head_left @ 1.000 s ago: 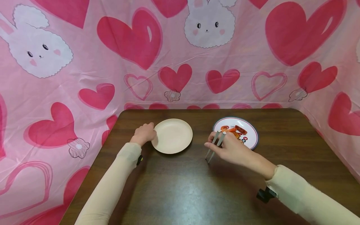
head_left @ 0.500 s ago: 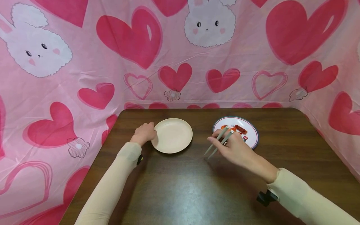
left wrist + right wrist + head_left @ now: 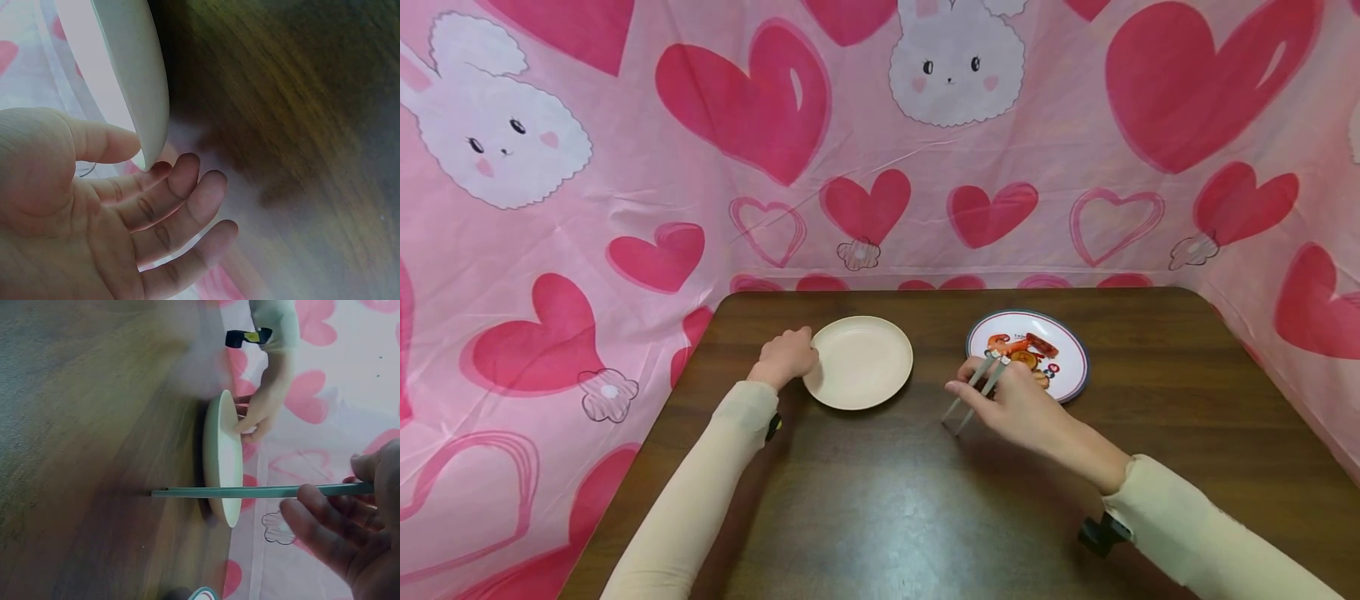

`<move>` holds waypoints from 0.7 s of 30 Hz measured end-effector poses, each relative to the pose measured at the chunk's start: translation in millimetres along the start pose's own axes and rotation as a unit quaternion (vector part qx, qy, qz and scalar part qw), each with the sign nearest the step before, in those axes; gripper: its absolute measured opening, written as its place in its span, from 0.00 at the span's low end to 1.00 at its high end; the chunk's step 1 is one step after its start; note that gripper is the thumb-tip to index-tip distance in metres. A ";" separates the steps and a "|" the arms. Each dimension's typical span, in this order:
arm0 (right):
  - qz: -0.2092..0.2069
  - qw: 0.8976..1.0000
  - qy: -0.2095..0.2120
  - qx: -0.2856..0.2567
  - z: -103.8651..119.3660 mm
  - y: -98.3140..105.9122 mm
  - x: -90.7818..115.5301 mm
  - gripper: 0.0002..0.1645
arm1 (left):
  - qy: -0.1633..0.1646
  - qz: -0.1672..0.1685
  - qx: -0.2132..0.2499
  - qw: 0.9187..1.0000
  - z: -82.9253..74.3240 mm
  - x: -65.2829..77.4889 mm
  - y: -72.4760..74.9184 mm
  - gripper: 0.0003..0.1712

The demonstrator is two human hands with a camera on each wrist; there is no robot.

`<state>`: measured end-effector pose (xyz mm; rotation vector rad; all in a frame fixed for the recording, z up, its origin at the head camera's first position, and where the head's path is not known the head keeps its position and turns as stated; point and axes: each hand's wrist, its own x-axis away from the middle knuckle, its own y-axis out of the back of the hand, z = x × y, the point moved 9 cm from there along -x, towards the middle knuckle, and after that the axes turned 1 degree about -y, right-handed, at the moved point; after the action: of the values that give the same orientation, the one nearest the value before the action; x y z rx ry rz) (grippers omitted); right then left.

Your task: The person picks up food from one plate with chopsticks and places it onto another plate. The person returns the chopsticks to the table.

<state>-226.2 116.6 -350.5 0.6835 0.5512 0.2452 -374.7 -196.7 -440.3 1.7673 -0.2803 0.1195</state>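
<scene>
My left hand [image 3: 787, 357] pinches the left rim of a round cream plate [image 3: 868, 362], thumb over the edge and index finger below it. In the left wrist view that plate [image 3: 134, 69] shows its side, and the other fingers of the hand [image 3: 119, 206] extend past the rim. My right hand [image 3: 1018, 400] holds a pair of pale green chopsticks [image 3: 977, 387], tips pointing down close over the table between the two plates. Seen from the right wrist, the chopsticks [image 3: 262, 492] overlap each other, with nothing between their tips.
An oval white plate [image 3: 1071, 358] with a blue rim and colourful food pictures sits behind my right hand, partly hidden by it. Both plates stand toward the far side of the brown wooden table [image 3: 850, 500]. Pink heart-patterned cloth [image 3: 925, 150] hangs behind and around the table.
The right hand tilted the chopsticks slightly up and to the right, then brought them back down and left. The left hand and both plates stay where they were.
</scene>
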 end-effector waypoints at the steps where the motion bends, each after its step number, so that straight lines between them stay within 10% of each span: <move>1: 0.006 1.000 -0.006 -0.004 -1.1 -0.3 0.0 0.06 | -0.001 0.000 0.000 1.000 -0.3 -0.1 -0.3 0.23; 10: 0.048 0.996 -0.075 -0.010 -13.3 -7.1 -0.5 0.06 | 0.000 0.000 0.003 1.000 -1.2 -1.5 -1.8 0.22; 21: 0.032 0.997 -0.064 -0.002 -12.3 -6.2 0.1 0.06 | 0.004 0.003 0.005 1.000 -0.4 -1.1 -2.2 0.23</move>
<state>-232.7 118.4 -362.5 0.7092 0.4070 0.2613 -375.1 -195.7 -442.6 1.7765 -0.2803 0.1335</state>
